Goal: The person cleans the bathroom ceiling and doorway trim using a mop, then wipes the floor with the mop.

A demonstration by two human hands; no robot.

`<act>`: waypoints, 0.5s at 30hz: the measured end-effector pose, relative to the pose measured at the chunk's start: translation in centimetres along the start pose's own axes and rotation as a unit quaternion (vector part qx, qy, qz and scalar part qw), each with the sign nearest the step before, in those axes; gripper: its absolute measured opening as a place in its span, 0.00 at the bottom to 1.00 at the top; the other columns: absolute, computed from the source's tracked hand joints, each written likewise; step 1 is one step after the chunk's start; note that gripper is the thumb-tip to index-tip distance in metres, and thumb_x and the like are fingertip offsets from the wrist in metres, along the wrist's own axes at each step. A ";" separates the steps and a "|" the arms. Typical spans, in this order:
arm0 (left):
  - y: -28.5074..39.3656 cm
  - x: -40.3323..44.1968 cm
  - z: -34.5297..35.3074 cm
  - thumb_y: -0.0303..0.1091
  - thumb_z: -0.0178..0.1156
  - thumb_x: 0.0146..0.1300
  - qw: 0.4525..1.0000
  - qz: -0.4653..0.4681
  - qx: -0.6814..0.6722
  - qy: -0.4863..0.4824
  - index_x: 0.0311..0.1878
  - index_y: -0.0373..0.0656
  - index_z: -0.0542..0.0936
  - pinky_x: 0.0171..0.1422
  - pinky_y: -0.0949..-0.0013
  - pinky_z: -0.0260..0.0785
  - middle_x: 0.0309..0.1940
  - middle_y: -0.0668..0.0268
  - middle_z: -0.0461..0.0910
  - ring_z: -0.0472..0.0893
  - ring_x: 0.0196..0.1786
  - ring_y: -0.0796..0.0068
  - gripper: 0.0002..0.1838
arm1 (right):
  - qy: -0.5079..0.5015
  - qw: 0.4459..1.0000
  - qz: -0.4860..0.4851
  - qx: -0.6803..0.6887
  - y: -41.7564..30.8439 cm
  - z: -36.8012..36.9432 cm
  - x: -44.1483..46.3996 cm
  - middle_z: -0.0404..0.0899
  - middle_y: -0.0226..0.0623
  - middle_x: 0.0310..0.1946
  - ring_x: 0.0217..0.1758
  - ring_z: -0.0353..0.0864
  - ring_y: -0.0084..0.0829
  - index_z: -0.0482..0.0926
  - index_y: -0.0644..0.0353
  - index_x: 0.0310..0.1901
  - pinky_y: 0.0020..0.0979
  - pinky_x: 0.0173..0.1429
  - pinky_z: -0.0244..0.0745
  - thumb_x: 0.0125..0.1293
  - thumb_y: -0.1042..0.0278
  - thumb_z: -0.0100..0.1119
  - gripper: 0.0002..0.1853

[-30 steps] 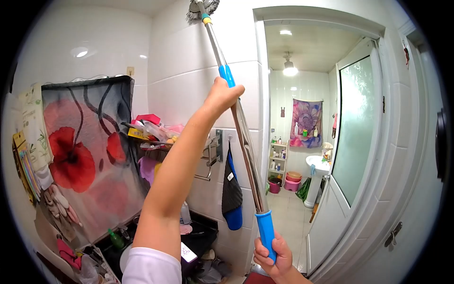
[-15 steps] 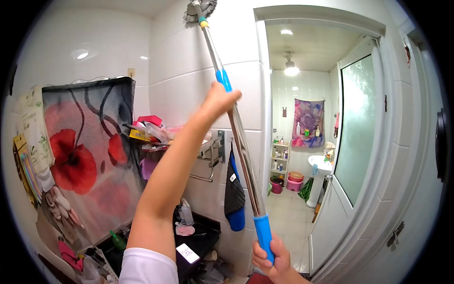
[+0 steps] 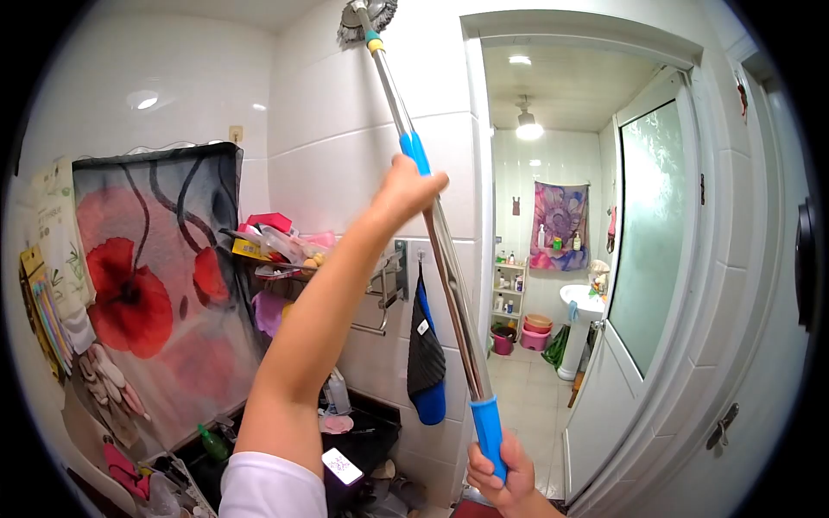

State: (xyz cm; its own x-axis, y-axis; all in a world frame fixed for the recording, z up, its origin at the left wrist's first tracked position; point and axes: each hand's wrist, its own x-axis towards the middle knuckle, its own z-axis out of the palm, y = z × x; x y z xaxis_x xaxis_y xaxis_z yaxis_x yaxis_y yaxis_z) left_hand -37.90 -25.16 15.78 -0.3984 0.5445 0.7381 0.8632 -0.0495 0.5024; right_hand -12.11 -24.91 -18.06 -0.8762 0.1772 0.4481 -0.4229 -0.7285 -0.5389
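You stand in what looks like a home; around you are glossy white wall tiles [image 3: 345,173], a grey fabric hanging with printed red poppies [image 3: 129,298], a metal wall rack [image 3: 401,272] heaped with household odds and ends, and a black countertop [image 3: 380,420]; through the white-framed doorway [image 3: 587,28] you see a bathroom, shown by a white pedestal washbasin [image 3: 584,300], a slim pale shelf unit [image 3: 509,293] of small bottles, and stacked orange and pink plastic basins [image 3: 535,333]; whether your room is a kitchen or washroom, you cannot tell.
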 end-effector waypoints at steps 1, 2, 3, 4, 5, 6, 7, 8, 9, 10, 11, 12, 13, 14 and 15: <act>-1.4 -0.9 1.4 0.42 0.60 0.50 1.000 0.008 0.016 0.019 0.46 0.20 0.63 0.39 0.61 0.75 0.30 0.48 0.78 0.82 0.34 0.59 0.32 | 0.007 1.000 0.007 -0.004 0.5 -0.8 -1.1 0.67 0.30 0.24 0.16 0.64 0.16 0.64 0.53 0.49 0.21 0.23 0.59 0.66 0.49 0.57 0.21; -0.9 -3.9 2.1 0.44 0.60 0.50 1.000 -0.013 0.013 -0.006 0.48 0.20 0.62 0.42 0.60 0.74 0.31 0.46 0.78 0.82 0.36 0.56 0.35 | 0.003 1.000 0.008 -0.002 1.5 -1.7 -2.6 0.67 0.30 0.24 0.16 0.64 0.16 0.64 0.53 0.49 0.21 0.23 0.59 0.66 0.49 0.57 0.21; -2.6 -5.4 3.5 0.47 0.60 0.51 1.000 0.024 0.010 -0.003 0.48 0.21 0.61 0.44 0.59 0.74 0.33 0.44 0.78 0.82 0.37 0.52 0.36 | 0.046 0.999 0.014 0.009 2.6 -2.5 -4.5 0.69 0.31 0.23 0.15 0.65 0.17 0.64 0.57 0.51 0.20 0.20 0.60 0.63 0.50 0.60 0.24; -2.9 -7.8 4.4 0.47 0.59 0.50 0.999 0.033 0.025 0.017 0.47 0.23 0.62 0.44 0.58 0.74 0.32 0.44 0.78 0.82 0.37 0.51 0.34 | 0.090 0.995 0.022 0.020 3.1 -2.7 -5.4 0.70 0.32 0.23 0.14 0.65 0.18 0.65 0.60 0.52 0.19 0.18 0.61 0.60 0.50 0.64 0.28; -2.7 -7.8 4.2 0.47 0.59 0.50 0.999 0.032 0.028 0.016 0.47 0.23 0.62 0.44 0.58 0.74 0.32 0.44 0.78 0.82 0.37 0.51 0.34 | 0.090 0.995 0.023 0.023 3.2 -3.2 -5.4 0.70 0.32 0.23 0.14 0.65 0.18 0.65 0.60 0.52 0.19 0.18 0.61 0.60 0.50 0.64 0.28; -2.4 -7.9 4.1 0.47 0.59 0.51 0.999 0.015 0.046 0.017 0.46 0.23 0.62 0.44 0.58 0.74 0.32 0.44 0.78 0.82 0.37 0.51 0.34 | 0.104 0.994 0.013 0.010 3.5 -3.5 -5.5 0.70 0.32 0.23 0.14 0.65 0.18 0.64 0.60 0.52 0.19 0.18 0.61 0.61 0.50 0.63 0.28; -2.2 -7.6 4.1 0.47 0.59 0.51 0.998 -0.001 0.062 0.016 0.46 0.23 0.62 0.44 0.57 0.74 0.32 0.43 0.78 0.82 0.36 0.50 0.34 | 0.120 0.993 0.002 -0.004 3.6 -3.7 -5.6 0.70 0.32 0.23 0.14 0.65 0.18 0.64 0.60 0.52 0.19 0.18 0.61 0.61 0.50 0.63 0.28; -2.1 -5.8 3.3 0.46 0.59 0.50 0.999 0.006 0.039 0.013 0.45 0.24 0.63 0.42 0.59 0.74 0.30 0.46 0.78 0.82 0.35 0.54 0.32 | 0.111 0.994 0.022 -0.003 2.8 -2.9 -4.5 0.70 0.31 0.22 0.14 0.65 0.18 0.66 0.60 0.50 0.19 0.18 0.61 0.61 0.47 0.62 0.28; -1.9 -3.2 2.2 0.45 0.60 0.49 1.000 0.002 0.027 0.003 0.45 0.24 0.64 0.39 0.60 0.74 0.29 0.48 0.78 0.82 0.34 0.57 0.32 | 0.113 0.993 0.021 -0.004 1.7 -1.7 -2.8 0.70 0.31 0.22 0.14 0.65 0.18 0.66 0.60 0.50 0.19 0.18 0.61 0.61 0.47 0.62 0.28; -1.7 -1.0 1.1 0.43 0.61 0.48 1.000 -0.001 0.015 -0.007 0.45 0.24 0.65 0.36 0.61 0.74 0.29 0.50 0.78 0.81 0.32 0.60 0.31 | 0.069 0.998 0.007 -0.008 0.6 -0.4 -1.0 0.69 0.30 0.23 0.15 0.65 0.17 0.65 0.57 0.50 0.20 0.21 0.60 0.63 0.48 0.60 0.25; -0.8 -0.2 0.1 0.43 0.61 0.48 1.000 0.002 0.013 -0.005 0.45 0.24 0.65 0.36 0.61 0.74 0.29 0.50 0.78 0.81 0.32 0.60 0.31 | 0.024 1.000 -0.008 -0.013 0.0 0.4 0.2 0.67 0.30 0.23 0.17 0.64 0.16 0.64 0.53 0.50 0.21 0.23 0.59 0.65 0.48 0.57 0.22; 0.7 0.0 -1.1 0.42 0.61 0.48 1.000 -0.012 0.011 -0.024 0.45 0.24 0.65 0.34 0.63 0.73 0.28 0.51 0.78 0.81 0.32 0.62 0.30 | 0.023 1.000 -0.010 -0.015 -0.2 0.8 0.5 0.67 0.30 0.23 0.17 0.64 0.16 0.64 0.53 0.50 0.21 0.23 0.59 0.65 0.48 0.57 0.22; 1.5 0.2 -1.6 0.41 0.62 0.47 0.999 -0.027 0.010 -0.044 0.44 0.24 0.65 0.33 0.64 0.73 0.28 0.53 0.78 0.80 0.31 0.64 0.30 | 0.025 0.998 -0.025 -0.044 -0.2 1.3 0.6 0.67 0.30 0.23 0.17 0.64 0.16 0.65 0.55 0.50 0.21 0.23 0.59 0.66 0.48 0.56 0.22; 1.4 -0.4 -1.3 0.41 0.62 0.48 0.998 -0.021 0.009 -0.051 0.45 0.25 0.65 0.32 0.65 0.73 0.28 0.52 0.78 0.81 0.30 0.64 0.30 | 0.028 0.996 -0.039 -0.073 -0.3 1.5 0.6 0.68 0.30 0.23 0.16 0.64 0.16 0.66 0.56 0.51 0.21 0.22 0.59 0.66 0.47 0.55 0.22; -1.5 0.1 0.9 0.42 0.62 0.49 1.000 -0.003 0.013 -0.004 0.45 0.25 0.65 0.34 0.64 0.74 0.29 0.52 0.78 0.81 0.31 0.63 0.30 | 0.030 0.996 -0.039 -0.071 0.4 0.5 -0.4 0.68 0.30 0.23 0.16 0.64 0.16 0.66 0.56 0.51 0.21 0.22 0.59 0.66 0.47 0.55 0.22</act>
State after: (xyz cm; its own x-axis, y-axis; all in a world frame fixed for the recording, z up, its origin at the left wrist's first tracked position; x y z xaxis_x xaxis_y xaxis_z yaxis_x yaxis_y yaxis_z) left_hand -38.93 -24.26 14.66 -0.4014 0.5511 0.7316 0.8684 -0.0251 0.4953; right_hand -11.82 -25.59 -18.06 -0.8495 0.2719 0.4521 -0.5154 -0.6109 -0.6010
